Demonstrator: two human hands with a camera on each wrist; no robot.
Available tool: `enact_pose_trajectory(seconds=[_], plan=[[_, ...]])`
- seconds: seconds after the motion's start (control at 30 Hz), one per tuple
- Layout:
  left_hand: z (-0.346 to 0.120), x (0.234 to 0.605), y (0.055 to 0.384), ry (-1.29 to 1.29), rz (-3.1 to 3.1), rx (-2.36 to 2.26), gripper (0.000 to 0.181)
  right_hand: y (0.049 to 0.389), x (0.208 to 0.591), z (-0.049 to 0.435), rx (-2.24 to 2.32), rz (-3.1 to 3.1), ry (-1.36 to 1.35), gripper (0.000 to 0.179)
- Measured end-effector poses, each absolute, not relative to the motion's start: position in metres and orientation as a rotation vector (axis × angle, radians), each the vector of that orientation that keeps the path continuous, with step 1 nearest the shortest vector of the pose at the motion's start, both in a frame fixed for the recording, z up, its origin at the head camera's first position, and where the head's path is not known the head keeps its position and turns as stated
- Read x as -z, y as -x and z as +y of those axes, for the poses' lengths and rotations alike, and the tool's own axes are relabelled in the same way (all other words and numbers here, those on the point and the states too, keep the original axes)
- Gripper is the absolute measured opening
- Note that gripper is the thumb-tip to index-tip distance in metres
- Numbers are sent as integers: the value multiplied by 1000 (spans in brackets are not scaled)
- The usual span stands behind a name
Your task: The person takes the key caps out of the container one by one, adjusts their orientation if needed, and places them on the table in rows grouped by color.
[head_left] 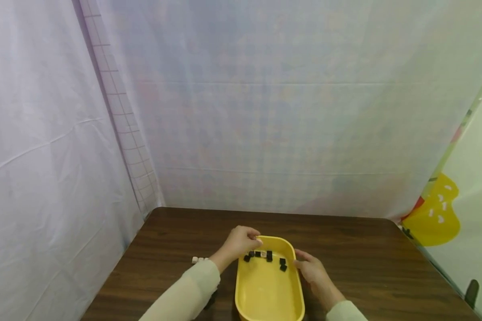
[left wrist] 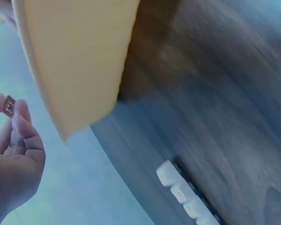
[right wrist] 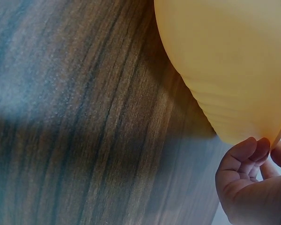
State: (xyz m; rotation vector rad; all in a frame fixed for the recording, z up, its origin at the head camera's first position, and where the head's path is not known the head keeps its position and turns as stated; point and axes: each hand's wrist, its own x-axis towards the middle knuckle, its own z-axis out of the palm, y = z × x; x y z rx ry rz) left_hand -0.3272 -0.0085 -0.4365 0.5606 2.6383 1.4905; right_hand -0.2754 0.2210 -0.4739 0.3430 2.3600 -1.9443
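A yellow plastic tray is on the table in front of me, with several black keycaps and a white keycap inside toward its far end. My left hand is over the tray's far left corner. Between thumb and finger it pinches a small keycap, whose underside shows in the left wrist view. On the tray's right side, my right hand holds the rim, thumb on one side and curled fingers against the outer wall, as the right wrist view shows.
A row of white keycaps lies on the brown wooden table left of the tray, beside a dark strip. Something dark is partly hidden by my left sleeve. Pale curtains hang behind and at the sides.
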Motion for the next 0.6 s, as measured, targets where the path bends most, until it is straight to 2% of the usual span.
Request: enact_pose_trajectory(seconds=[0.27, 0.6], plan=[[-48, 436, 333, -532, 2697, -1558, 20, 276, 474, 221, 1923, 2382, -343, 47], [-124, 451, 333, -337, 2822, -1620, 21, 277, 474, 222, 1853, 2440, -344, 47]])
